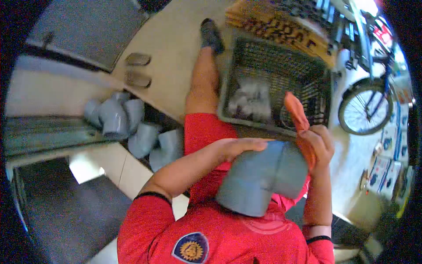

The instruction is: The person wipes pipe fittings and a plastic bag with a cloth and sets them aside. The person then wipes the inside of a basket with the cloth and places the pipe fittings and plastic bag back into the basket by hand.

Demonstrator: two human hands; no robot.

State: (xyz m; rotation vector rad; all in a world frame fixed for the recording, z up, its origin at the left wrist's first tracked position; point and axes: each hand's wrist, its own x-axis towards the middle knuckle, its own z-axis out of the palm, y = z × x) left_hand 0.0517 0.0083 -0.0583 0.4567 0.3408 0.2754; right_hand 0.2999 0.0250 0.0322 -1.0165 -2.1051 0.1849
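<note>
A large grey plastic pipe elbow [252,178] is in front of my chest, its outline a little blurred. My left hand [246,146] grips its upper left side, thumb along the top edge; the fingers behind it are hidden. At the elbow's right end, my right hand [320,143] is closed around an orange cloth [295,110]. Part of the cloth sticks up above the fist, and its lower part hangs against the elbow's rim. To the left, several more grey pipe elbows [115,118] lie in a group near my leg.
A dark plastic crate [277,125] with some pale, blurred items inside stands ahead of me. Behind it are yellow-brown boxes [281,31]. A bicycle wheel [366,105] is at the right. A pair of slippers [138,79] lies on the floor beyond the loose elbows.
</note>
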